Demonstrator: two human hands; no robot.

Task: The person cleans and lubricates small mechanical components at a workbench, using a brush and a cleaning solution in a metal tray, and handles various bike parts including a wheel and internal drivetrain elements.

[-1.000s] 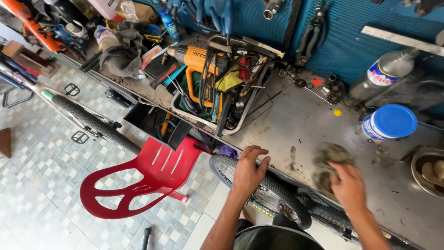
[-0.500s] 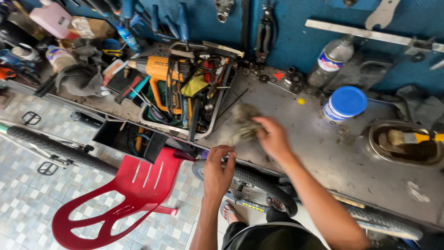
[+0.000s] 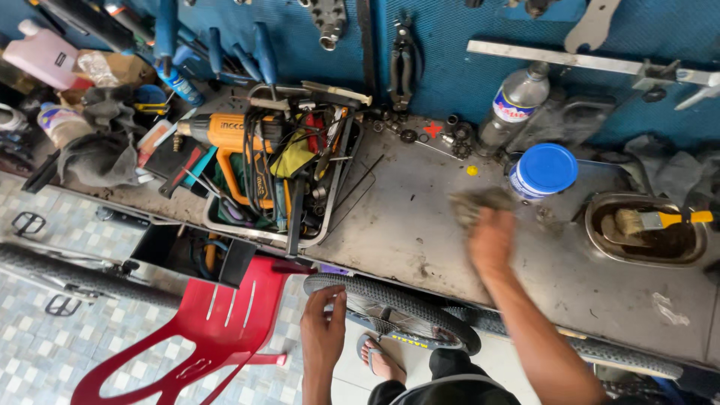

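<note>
My right hand point(image 3: 491, 238) presses a dirty grey rag point(image 3: 480, 202) onto the steel workbench point(image 3: 405, 225); both are motion-blurred. The rag lies just left of a jar with a blue lid point(image 3: 542, 171). My left hand point(image 3: 322, 330) rests on the tread of a black bicycle tyre point(image 3: 397, 307) that leans below the bench's front edge, fingers curled over its left end. My foot in a sandal point(image 3: 375, 358) shows beneath the wheel.
A wire basket point(image 3: 281, 172) full of tools, with an orange power drill point(image 3: 232, 135), sits at bench left. A clear plastic bottle point(image 3: 514, 105) stands at the back. A metal bowl with a yellow-handled brush point(image 3: 649, 225) is right. A red plastic chair point(image 3: 202, 330) stands below.
My right hand has swept the rag across the bench, first leftward towards the basket, then back right near the blue-lidded jar. My left hand stays on the tyre. The view has shifted.
</note>
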